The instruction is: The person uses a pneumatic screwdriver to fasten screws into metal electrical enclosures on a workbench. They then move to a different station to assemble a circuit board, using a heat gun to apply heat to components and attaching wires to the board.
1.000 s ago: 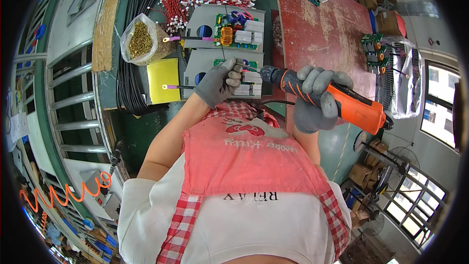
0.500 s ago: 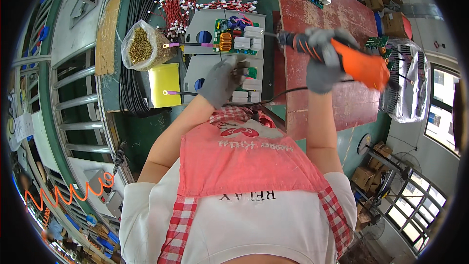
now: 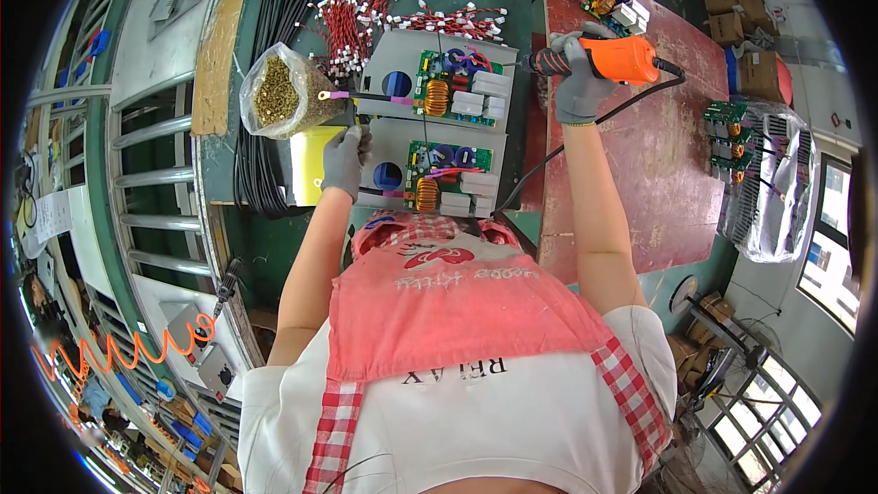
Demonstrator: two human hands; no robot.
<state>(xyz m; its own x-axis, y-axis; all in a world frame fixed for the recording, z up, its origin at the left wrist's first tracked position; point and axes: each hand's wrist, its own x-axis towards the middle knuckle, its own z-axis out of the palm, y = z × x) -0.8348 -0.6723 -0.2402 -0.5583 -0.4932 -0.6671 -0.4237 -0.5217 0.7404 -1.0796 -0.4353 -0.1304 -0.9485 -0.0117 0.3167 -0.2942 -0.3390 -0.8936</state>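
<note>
My right hand [image 3: 581, 82], in a grey glove, is wrapped round an orange and black power screwdriver [image 3: 622, 59] above the red board. In its grey glove my left hand [image 3: 344, 163] is closed in a pinch between a yellow sheet [image 3: 309, 169] and the near grey metal plate [image 3: 389, 137]. What its fingers hold, if anything, cannot be made out. Green circuit boards lie on both plates: the near circuit board [image 3: 448, 178] and the far circuit board [image 3: 462, 82], each with a copper coil and white blocks. A black cable with a ring terminal [image 3: 325, 95] sticks out leftward.
An open plastic bag of brass-coloured screws [image 3: 274, 96] stands left of the plates, beside black cables [image 3: 259, 165]. Red and white wire bundles [image 3: 352, 32] lie at the back. On the red board [image 3: 640, 165] sits another circuit board [image 3: 613, 5]. Finned metal parts [image 3: 768, 183] are at right.
My left hand has moved left, off the near circuit board to the yellow sheet's edge. My right hand has drawn the screwdriver slightly left and away from me. The view has shifted a little.
</note>
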